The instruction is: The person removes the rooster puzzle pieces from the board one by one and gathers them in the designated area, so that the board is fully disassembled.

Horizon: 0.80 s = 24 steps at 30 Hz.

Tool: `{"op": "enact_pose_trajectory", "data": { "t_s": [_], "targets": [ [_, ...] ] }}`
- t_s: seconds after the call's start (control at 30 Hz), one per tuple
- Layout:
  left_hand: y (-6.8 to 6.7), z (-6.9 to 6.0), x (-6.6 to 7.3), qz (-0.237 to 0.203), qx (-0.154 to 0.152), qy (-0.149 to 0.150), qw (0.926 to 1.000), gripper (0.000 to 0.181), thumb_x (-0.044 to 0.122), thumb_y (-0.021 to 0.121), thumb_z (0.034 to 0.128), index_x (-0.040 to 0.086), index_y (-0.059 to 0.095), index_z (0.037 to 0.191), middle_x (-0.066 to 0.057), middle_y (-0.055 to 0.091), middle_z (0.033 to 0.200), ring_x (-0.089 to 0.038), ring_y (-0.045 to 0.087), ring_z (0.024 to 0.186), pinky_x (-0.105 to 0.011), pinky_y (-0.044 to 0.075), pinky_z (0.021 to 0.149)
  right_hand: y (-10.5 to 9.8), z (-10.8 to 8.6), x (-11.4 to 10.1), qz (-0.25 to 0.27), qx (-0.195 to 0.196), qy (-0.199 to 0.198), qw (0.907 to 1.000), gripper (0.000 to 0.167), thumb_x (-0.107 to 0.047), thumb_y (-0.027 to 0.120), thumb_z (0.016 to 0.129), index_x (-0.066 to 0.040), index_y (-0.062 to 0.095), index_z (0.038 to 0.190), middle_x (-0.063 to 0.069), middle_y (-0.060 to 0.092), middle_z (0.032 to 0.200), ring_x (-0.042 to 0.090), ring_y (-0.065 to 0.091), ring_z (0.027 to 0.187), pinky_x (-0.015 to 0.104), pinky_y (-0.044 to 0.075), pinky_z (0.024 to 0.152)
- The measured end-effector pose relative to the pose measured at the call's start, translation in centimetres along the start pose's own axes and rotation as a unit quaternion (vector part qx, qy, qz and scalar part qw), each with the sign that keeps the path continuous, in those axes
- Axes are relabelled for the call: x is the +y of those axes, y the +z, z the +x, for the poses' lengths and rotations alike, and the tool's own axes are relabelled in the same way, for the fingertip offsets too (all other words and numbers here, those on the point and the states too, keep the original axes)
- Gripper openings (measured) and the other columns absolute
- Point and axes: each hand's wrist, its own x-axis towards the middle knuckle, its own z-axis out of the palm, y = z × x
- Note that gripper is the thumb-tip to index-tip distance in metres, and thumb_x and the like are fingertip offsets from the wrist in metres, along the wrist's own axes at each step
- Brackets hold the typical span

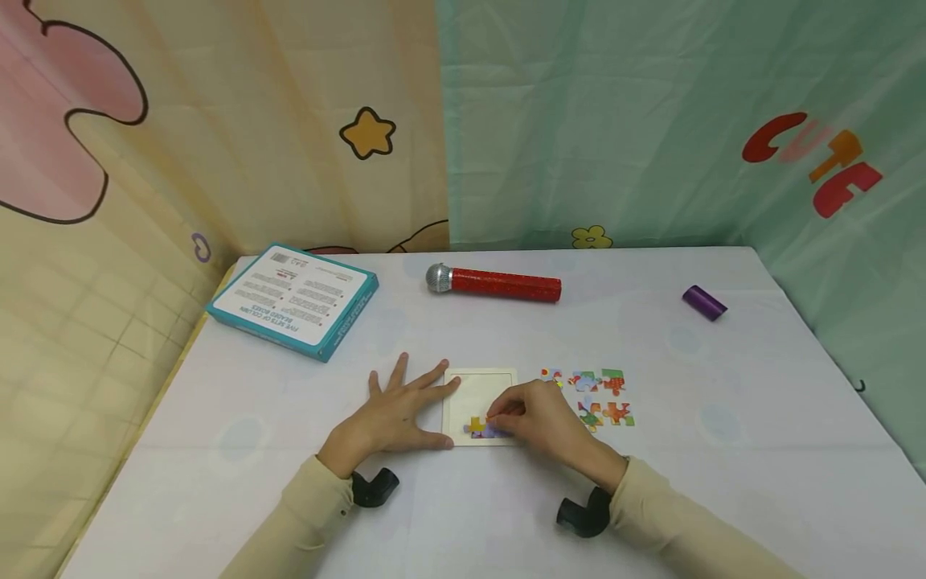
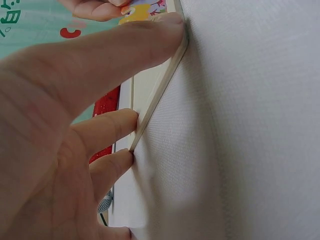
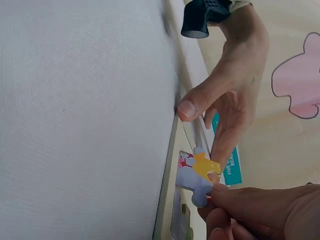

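Observation:
A pale square puzzle tray (image 1: 469, 392) lies flat at the front middle of the table. Spread wide, my left hand (image 1: 394, 416) rests beside it, with thumb and fingertips touching its left edge. Thumb and fingers of my right hand (image 1: 542, 418) pinch a yellow and lilac jigsaw piece (image 3: 194, 172) over the tray's lower part. The piece looks tilted in the right wrist view. Another jigsaw piece (image 3: 179, 217) lies in the tray next to it, partly hidden by the right hand in the head view. Several loose jigsaw pieces (image 1: 616, 412) lie to the tray's right.
A teal and white box (image 1: 292, 297) lies at the back left. Behind the tray is a red toy microphone (image 1: 506, 285) with a silver head. A purple cylinder (image 1: 704, 303) lies at the back right. Printed curtains (image 1: 593, 121) hang around the table.

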Motion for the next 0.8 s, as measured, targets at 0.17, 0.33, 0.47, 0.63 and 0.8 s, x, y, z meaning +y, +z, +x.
{"op": "enact_pose_trajectory", "data": {
  "t_s": [0.17,0.33,0.47,0.63,0.8],
  "targets": [
    [0.0,0.0,-0.1,0.001,0.001,0.001,1.0000,0.084,0.055,0.078,0.0761,0.031,0.045,0.149,0.006,0.023,0.162,-0.051,-0.001,0.145,-0.081,0.001,0.100,-0.6,-0.2,0.3,0.022,-0.009,0.028,0.9993,0.006,-0.014,0.075,0.087,-0.011,0.075,0.082,-0.009,0.068,0.075,0.008,0.062,0.069,0.024,0.050,0.062],
    [0.1,0.0,-0.1,0.002,-0.001,0.001,1.0000,0.084,0.055,0.078,0.0761,0.031,0.044,0.149,0.006,0.023,0.162,-0.051,-0.001,0.145,-0.081,0.001,0.100,-2.1,-1.1,0.9,0.039,-0.019,0.056,0.9975,0.008,-0.018,0.076,0.086,-0.011,0.075,0.084,-0.006,0.069,0.077,0.013,0.061,0.071,0.026,0.049,0.062],
    [0.0,0.0,-0.1,0.001,-0.001,0.005,1.0000,0.083,0.054,0.078,0.0767,0.031,0.044,0.149,0.006,0.023,0.162,-0.051,-0.001,0.145,-0.081,0.000,0.100,-4.1,-2.5,1.8,0.041,-0.025,0.076,0.9960,0.006,-0.018,0.076,0.085,-0.011,0.075,0.086,-0.003,0.069,0.077,0.015,0.060,0.072,0.026,0.049,0.062],
    [0.0,0.0,-0.1,-0.003,-0.002,0.003,1.0000,0.083,0.053,0.079,0.0766,0.030,0.044,0.149,0.006,0.023,0.162,-0.050,-0.002,0.146,-0.081,-0.001,0.100,-6.7,-4.8,3.3,0.037,-0.019,0.101,0.9940,0.007,-0.018,0.076,0.086,-0.011,0.076,0.089,-0.002,0.070,0.080,0.015,0.061,0.072,0.026,0.051,0.060],
    [0.0,0.0,0.0,-0.004,-0.003,-0.001,1.0000,0.084,0.053,0.079,0.0761,0.030,0.045,0.149,0.005,0.023,0.162,-0.050,-0.002,0.145,-0.081,-0.001,0.101,-8.5,-6.6,4.9,0.026,0.000,0.146,0.9890,0.011,-0.022,0.078,0.085,-0.012,0.077,0.088,-0.001,0.072,0.086,0.014,0.061,0.074,0.025,0.051,0.061]
  ]
}}
